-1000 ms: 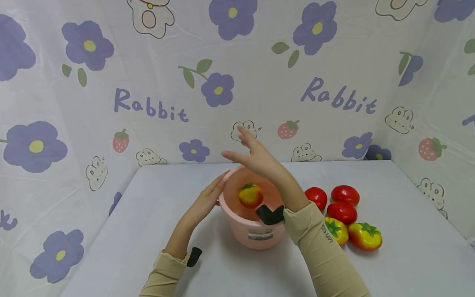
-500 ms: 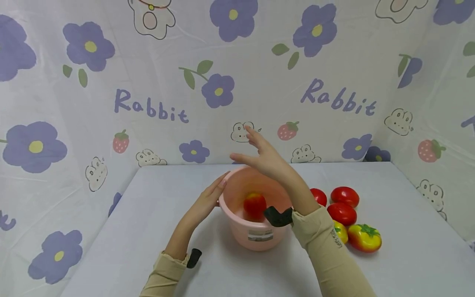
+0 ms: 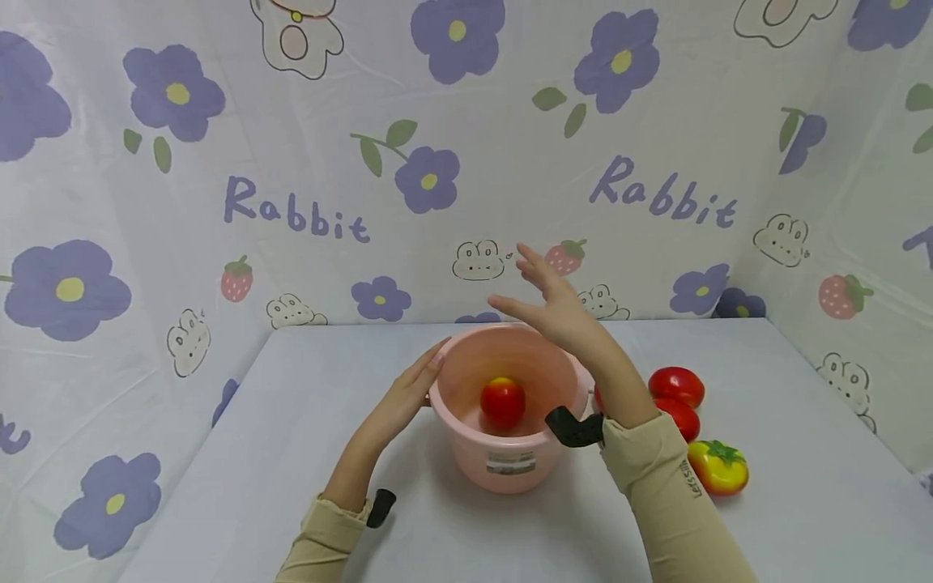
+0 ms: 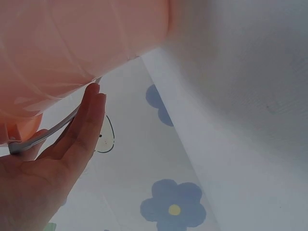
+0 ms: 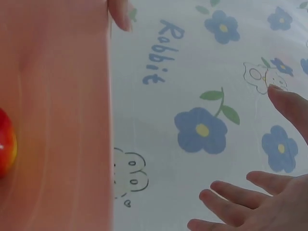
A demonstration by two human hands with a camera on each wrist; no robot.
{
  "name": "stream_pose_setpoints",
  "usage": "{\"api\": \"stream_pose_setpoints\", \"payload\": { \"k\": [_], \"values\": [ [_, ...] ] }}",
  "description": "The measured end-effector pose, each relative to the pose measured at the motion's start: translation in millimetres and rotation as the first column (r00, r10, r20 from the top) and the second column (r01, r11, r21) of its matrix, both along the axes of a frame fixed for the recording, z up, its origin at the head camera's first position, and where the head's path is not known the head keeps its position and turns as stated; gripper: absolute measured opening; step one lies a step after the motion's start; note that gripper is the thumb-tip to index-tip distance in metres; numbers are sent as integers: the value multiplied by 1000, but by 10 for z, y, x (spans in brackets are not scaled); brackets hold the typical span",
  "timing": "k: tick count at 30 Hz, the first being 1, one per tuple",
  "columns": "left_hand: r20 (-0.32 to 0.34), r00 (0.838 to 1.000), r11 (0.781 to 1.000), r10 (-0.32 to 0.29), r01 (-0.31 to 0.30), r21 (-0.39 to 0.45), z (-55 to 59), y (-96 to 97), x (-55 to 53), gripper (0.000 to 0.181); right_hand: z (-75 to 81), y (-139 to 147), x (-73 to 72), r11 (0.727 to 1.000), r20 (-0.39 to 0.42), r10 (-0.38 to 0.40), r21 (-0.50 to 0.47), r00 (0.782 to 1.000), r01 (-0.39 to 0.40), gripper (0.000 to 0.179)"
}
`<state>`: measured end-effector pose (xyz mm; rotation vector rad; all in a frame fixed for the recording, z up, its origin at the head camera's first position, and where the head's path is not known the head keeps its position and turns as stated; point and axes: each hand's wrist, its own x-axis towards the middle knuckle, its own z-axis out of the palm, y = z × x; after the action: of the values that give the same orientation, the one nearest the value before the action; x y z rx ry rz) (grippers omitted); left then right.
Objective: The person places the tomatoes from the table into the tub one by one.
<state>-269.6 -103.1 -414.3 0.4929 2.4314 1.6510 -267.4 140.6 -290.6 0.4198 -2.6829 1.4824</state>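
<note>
A pink bucket (image 3: 470, 453) stands on the table, a red tomato (image 3: 503, 403) with a yellow patch lying inside it. My left hand (image 3: 399, 403) rests against the bucket's left side with straight fingers near the rim. In the left wrist view a thin grey handle (image 4: 57, 129) passes behind these fingers, beside the pink wall. Raised above the bucket's right rim is my right hand (image 3: 561, 312), fingers spread and holding nothing. The right wrist view shows it apart from the bucket wall (image 5: 57, 96).
To the right of the bucket lie several more tomatoes, among them a red one (image 3: 676, 386) and a yellow-red one with a green top (image 3: 719, 468). My right forearm partly covers that group. Behind the table (image 3: 321, 364) hangs a patterned cloth (image 3: 510, 154).
The tomato in the bucket has dropped and rolled over, its green top turning out of sight. My right hand has drifted right, away from the bucket's middle. My left hand stays put.
</note>
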Motion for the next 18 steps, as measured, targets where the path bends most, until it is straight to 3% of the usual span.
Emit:
{"api": "stream_pose_setpoints", "payload": {
  "k": [18],
  "values": [
    [-2,1000,1000,17,-17,-3,14,11,21,54,-120,496,-14,997,-30,-71,5,997,72,88]
  ]
}}
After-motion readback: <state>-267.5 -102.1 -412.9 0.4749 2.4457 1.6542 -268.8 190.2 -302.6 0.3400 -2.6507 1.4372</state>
